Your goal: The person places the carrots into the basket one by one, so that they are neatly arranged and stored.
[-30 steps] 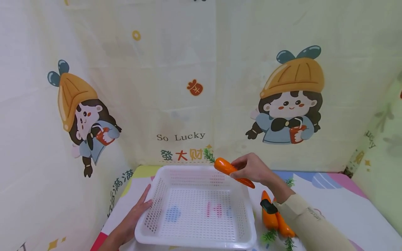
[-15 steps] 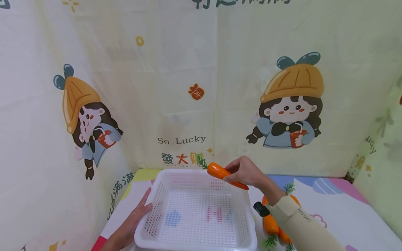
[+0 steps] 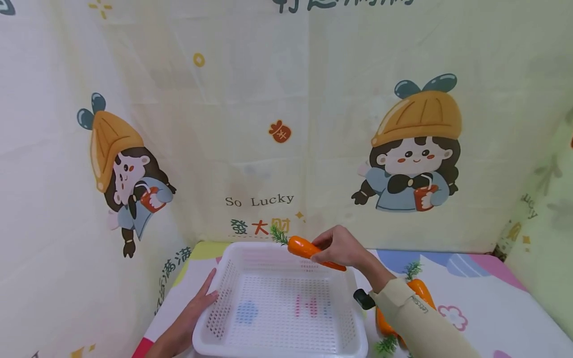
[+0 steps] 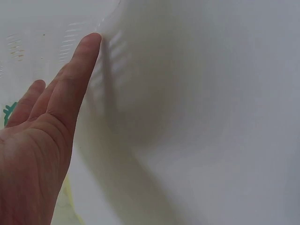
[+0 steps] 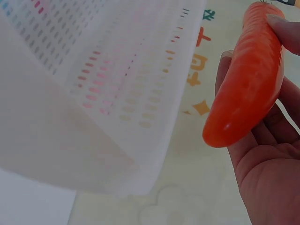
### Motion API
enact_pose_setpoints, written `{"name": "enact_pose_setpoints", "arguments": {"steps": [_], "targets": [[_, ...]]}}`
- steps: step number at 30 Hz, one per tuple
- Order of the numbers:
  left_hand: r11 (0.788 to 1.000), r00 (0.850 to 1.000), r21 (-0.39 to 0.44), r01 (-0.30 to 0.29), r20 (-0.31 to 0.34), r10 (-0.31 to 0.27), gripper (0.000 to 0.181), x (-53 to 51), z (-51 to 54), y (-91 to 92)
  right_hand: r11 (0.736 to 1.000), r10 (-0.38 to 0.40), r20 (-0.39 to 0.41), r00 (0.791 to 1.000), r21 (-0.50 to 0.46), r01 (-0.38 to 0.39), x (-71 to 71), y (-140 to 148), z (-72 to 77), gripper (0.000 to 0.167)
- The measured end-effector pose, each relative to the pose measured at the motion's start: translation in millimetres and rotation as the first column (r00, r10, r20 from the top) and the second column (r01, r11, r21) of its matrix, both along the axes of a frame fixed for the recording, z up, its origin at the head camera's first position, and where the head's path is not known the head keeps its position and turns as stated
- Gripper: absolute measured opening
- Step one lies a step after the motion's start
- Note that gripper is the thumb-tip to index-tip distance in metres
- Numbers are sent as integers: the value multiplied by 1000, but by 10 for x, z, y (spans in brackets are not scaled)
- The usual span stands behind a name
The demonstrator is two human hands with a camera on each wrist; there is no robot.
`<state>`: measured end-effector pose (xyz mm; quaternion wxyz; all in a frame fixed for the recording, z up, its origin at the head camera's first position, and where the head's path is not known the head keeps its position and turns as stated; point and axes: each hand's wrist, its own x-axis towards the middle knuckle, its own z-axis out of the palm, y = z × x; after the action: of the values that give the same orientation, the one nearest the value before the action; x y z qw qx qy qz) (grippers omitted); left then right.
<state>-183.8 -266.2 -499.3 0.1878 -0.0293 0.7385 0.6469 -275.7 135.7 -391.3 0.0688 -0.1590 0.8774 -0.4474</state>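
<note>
Shifted the carrot (image 3: 300, 246) slightly left near the basket (image 3: 268, 328), pinching it in right hand (image 3: 339, 246) with left hand (image 3: 193, 307) spread, but could drop it by pinching too loosely.

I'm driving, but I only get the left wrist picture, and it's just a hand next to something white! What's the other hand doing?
Observer: The right hand is holding an orange carrot between its thumb and fingers.
Operator: Ooh! Is the carrot bumping into the white basket?
Observer: No, the right wrist view shows a gap between the carrot and the basket's rim.
Operator: Are there any more carrots?
Observer: Yes, other carrots lie on the table to the right of the basket, partly hidden by the sleeve, so I can't count them for sure.
</note>
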Motion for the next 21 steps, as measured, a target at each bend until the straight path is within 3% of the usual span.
{"name": "enact_pose_setpoints", "arguments": {"steps": [21], "targets": [[1000,1000,-5,-6,-17,6,74,-18,7,27,1000,19,-6,1000,-4,-19,-15,-263,-95,24]]}}
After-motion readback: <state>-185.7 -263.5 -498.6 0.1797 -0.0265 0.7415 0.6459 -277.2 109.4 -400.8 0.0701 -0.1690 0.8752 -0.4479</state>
